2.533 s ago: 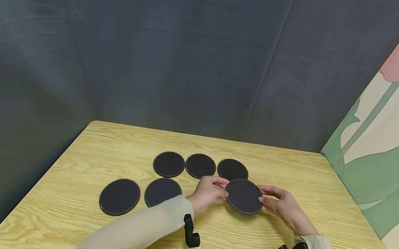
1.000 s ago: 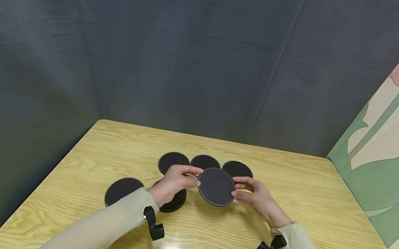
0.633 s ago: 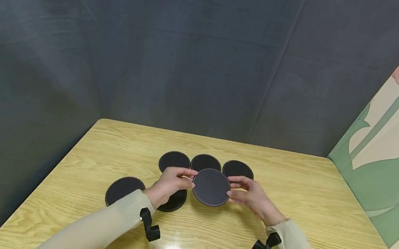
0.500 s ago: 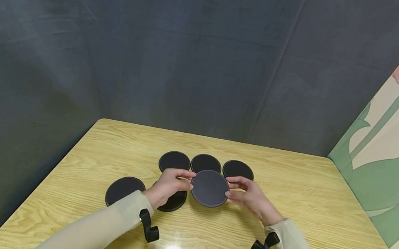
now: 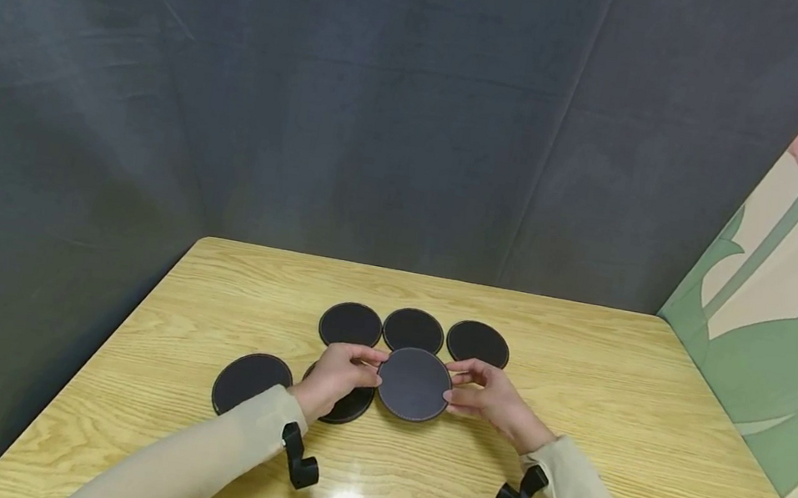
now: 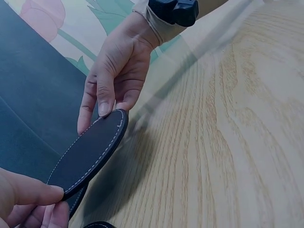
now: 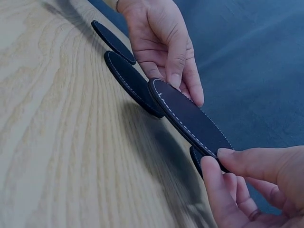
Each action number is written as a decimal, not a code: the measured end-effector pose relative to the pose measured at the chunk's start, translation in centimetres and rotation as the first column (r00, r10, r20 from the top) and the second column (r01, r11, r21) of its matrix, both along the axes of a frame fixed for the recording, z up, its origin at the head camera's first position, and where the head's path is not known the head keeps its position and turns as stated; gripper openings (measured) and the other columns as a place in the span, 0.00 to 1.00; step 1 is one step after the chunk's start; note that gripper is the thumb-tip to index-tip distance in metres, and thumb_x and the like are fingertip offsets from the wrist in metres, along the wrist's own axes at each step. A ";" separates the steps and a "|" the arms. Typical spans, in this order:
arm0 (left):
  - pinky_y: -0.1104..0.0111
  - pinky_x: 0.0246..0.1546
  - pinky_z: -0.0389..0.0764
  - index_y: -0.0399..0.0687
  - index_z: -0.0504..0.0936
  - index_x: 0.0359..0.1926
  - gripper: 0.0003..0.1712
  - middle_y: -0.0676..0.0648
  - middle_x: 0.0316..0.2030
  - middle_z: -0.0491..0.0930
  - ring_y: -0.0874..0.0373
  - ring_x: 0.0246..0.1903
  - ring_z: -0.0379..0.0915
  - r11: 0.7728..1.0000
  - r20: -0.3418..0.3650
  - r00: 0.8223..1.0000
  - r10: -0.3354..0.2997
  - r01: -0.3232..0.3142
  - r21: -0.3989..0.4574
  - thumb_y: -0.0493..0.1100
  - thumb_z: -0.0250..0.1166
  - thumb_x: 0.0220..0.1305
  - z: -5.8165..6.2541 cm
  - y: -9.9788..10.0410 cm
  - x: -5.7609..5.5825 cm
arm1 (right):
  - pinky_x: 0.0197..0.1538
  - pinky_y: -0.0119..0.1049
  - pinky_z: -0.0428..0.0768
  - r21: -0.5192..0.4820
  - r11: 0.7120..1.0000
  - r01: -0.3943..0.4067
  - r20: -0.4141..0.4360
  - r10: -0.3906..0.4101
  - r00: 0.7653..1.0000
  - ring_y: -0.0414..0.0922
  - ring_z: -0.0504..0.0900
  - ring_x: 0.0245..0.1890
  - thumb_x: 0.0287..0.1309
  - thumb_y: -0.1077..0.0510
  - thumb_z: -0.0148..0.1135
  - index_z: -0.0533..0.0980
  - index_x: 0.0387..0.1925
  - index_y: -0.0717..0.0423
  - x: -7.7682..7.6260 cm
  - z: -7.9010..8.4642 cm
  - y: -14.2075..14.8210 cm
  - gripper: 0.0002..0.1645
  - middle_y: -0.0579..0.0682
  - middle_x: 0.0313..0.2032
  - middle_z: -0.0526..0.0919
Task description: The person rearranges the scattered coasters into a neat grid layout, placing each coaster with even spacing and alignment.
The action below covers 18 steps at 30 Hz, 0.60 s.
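A round black leather coaster (image 5: 415,384) with pale stitching round its rim is held above the table between both hands. My left hand (image 5: 336,371) pinches its left edge between thumb and fingers, while my right hand (image 5: 493,400) pinches the opposite edge. In the right wrist view the held coaster (image 7: 190,118) hangs over its shadow on the wood. Behind it lie three like coasters in a row: left (image 5: 351,324), middle (image 5: 414,330) and right (image 5: 478,343). My left hand partly covers another coaster (image 5: 351,407), and one more coaster (image 5: 251,383) lies farther left.
The wooden table (image 5: 614,395) reaches back to a dark curtain (image 5: 387,113). A wall painted with a tulip (image 5: 796,335) borders its right side. Each sleeved wrist wears a black camera mount, one on the left (image 5: 300,459) and one on the right (image 5: 521,491).
Both hands have carried the coaster left from in front of the back-right coaster, then lowered it slightly toward the near side. Both grips stay the same.
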<state>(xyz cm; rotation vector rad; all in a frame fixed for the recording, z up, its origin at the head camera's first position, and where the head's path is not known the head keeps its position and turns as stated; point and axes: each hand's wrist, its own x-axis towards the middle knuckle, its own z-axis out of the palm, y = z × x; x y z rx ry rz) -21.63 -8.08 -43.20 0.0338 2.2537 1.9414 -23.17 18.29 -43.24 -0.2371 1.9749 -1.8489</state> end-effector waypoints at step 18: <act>0.67 0.41 0.82 0.32 0.83 0.48 0.20 0.37 0.44 0.81 0.54 0.41 0.78 0.999 0.006 1.000 -0.019 0.019 -0.040 0.24 0.66 0.51 -0.2 0.6 -0.2 | 0.40 0.38 0.86 0.044 0.999 0.004 0.006 -0.004 1.000 0.41 0.81 0.32 0.53 0.74 0.64 0.65 0.57 0.76 -0.3 -0.6 0.0 0.30 0.55 0.39 0.71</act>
